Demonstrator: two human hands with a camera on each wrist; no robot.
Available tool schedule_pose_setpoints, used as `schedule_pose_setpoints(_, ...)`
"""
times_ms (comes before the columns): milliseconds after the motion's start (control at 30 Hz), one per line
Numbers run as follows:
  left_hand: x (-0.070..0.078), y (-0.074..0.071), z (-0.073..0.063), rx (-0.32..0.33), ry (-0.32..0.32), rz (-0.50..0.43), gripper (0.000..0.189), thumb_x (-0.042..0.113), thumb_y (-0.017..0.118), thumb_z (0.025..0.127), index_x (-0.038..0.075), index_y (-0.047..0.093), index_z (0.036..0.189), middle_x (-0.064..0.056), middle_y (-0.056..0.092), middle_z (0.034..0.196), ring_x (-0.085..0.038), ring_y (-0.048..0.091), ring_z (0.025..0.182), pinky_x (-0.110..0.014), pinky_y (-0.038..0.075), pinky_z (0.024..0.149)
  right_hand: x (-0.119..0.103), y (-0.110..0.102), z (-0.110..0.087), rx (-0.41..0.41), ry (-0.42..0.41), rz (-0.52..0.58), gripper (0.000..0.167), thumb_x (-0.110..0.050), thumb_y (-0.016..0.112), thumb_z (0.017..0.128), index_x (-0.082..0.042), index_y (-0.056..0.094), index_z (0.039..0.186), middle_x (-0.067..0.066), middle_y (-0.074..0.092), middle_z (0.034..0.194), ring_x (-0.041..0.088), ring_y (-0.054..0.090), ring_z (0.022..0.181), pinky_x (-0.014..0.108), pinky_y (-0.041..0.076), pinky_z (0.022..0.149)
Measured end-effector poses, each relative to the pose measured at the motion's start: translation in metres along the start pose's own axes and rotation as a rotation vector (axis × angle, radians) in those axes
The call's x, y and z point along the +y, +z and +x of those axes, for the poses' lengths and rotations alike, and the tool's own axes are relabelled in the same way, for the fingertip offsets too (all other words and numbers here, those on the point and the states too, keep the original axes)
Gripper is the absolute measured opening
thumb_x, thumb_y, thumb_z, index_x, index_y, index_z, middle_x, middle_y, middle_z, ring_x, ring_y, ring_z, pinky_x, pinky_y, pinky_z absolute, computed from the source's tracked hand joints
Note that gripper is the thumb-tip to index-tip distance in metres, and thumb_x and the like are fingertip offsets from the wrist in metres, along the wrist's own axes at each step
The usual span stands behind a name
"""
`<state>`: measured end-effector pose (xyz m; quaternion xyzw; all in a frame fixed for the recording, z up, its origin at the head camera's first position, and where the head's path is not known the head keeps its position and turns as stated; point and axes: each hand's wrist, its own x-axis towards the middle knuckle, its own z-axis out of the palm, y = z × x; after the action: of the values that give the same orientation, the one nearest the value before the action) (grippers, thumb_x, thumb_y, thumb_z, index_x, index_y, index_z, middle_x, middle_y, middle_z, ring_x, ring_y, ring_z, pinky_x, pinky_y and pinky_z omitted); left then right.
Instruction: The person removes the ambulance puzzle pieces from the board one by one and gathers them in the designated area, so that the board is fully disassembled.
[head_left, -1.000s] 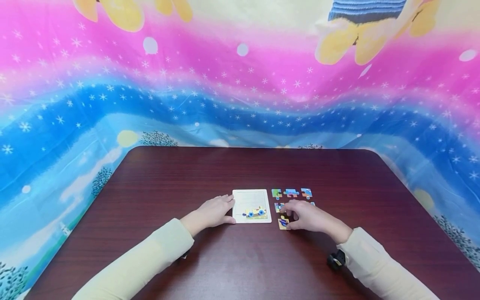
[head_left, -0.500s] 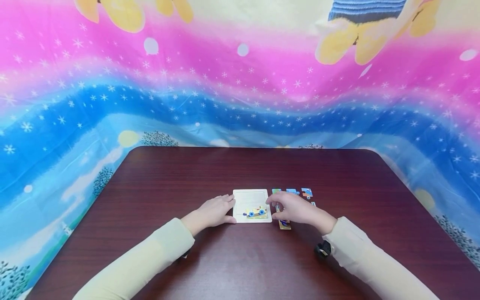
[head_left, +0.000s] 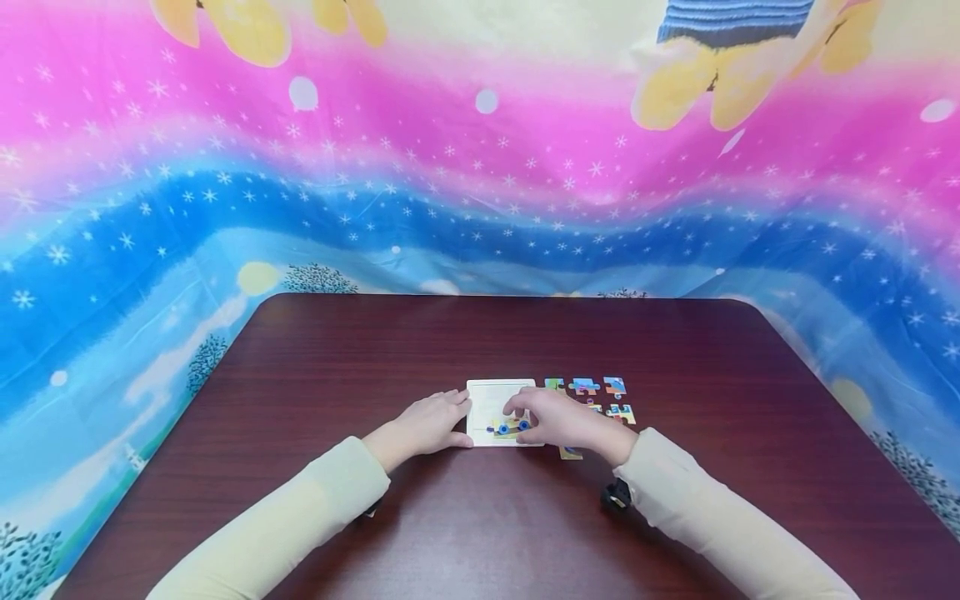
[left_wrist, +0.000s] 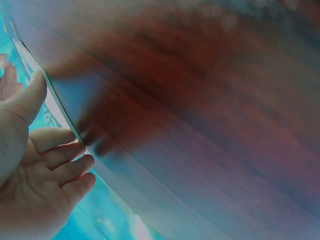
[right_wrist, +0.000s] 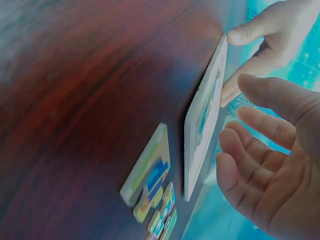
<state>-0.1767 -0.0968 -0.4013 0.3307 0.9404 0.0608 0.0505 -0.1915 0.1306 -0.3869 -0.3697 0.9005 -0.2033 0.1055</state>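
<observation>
A square white puzzle tray lies flat on the table, with joined pieces showing a yellow vehicle with blue wheels at its lower right. My left hand rests at the tray's left edge, fingers straight and thumb at the near corner; the left wrist view also shows this hand. Above the tray's right part is my right hand, its fingers loosely bent. In the right wrist view, that hand has its thumb and fingers apart, nothing visible between them. It hides part of the tray and some loose puzzle pieces.
Right of the tray, loose puzzle pieces lie in rows, among them a blue piece, an orange-blue piece and a lower one. The dark red table meets a colourful curtain behind it.
My right hand has moved left from the loose puzzle pieces to above the tray's right part, uncovering pieces at the right. The left hand stays at the tray's edge.
</observation>
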Motion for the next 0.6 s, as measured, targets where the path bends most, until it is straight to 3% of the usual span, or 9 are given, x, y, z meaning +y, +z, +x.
schedule_pose_setpoints(367, -0.0006, 0.0007, 0.0009, 0.001, 0.002, -0.01, 0.057, 0.038, 0.066, 0.083, -0.002, 0.052, 0.122, -0.02, 0.046, 0.133, -0.034, 0.042, 0.123, -0.041, 0.033, 0.102, -0.0027, 0.0074, 0.0087, -0.024, -0.01, -0.012, 0.035, -0.013, 0.075, 0.075, -0.006, 0.064, 0.107, 0.001, 0.058, 0.094, 0.017, 0.052, 0.072, 0.027, 0.045, 0.064)
schedule_pose_setpoints(600, -0.0002, -0.0005, 0.0003, 0.005, 0.009, -0.011, 0.059, 0.037, 0.066, 0.083, -0.003, 0.052, 0.123, -0.021, 0.046, 0.133, -0.034, 0.041, 0.123, -0.042, 0.033, 0.102, -0.0032, 0.0106, 0.0109, -0.025, 0.011, -0.022, 0.034, -0.011, 0.075, 0.074, -0.008, 0.064, 0.106, 0.0, 0.057, 0.092, 0.014, 0.053, 0.076, 0.028, 0.047, 0.066)
